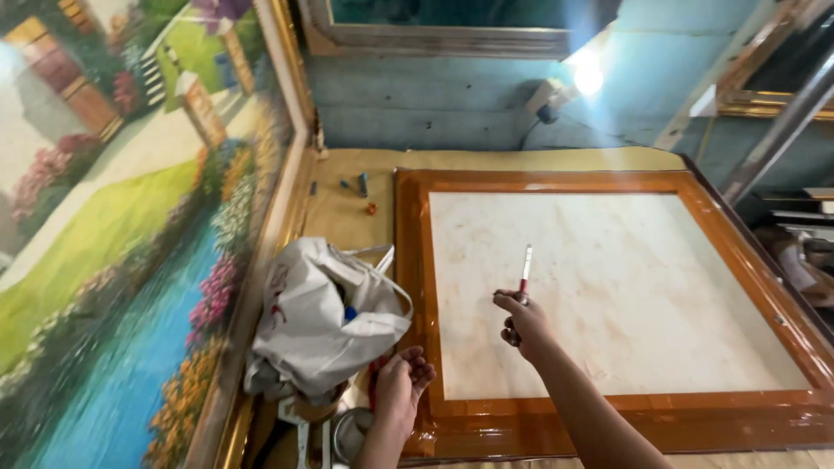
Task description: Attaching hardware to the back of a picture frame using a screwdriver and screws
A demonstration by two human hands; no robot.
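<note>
The right hand (521, 323) is closed around the lower end of a slim screwdriver (525, 266), pinching its red grip between thumb and fingers. The grip is mostly swallowed by the fist, so its full length cannot be made out. The tool stands almost on end in the picture, its long axis running up and away from the person, with the pale shaft pointing toward the far edge of the frame and leaning a touch to the right. It hangs over the pale backing board (625, 295), left of the board's middle; whether the tip touches anything cannot be told.

The left hand (401, 382) holds nothing, palm up, fingers curled loosely inward, at the near left corner of the glossy brown picture frame (408, 260) that borders the board. Just beside it slumps a white plastic bag (313, 321), with something blue showing in its mouth. Below the bag lie what may be metal tools (343, 434), cut off by the bottom edge and too blurred to name.

A large landscape painting (113, 243) in a gilt frame leans at the left. Small bits (360, 184) lie on the tan tabletop (339, 217) beyond the frame. A lamp (588, 78) glares against the wall, washing out its surroundings.
</note>
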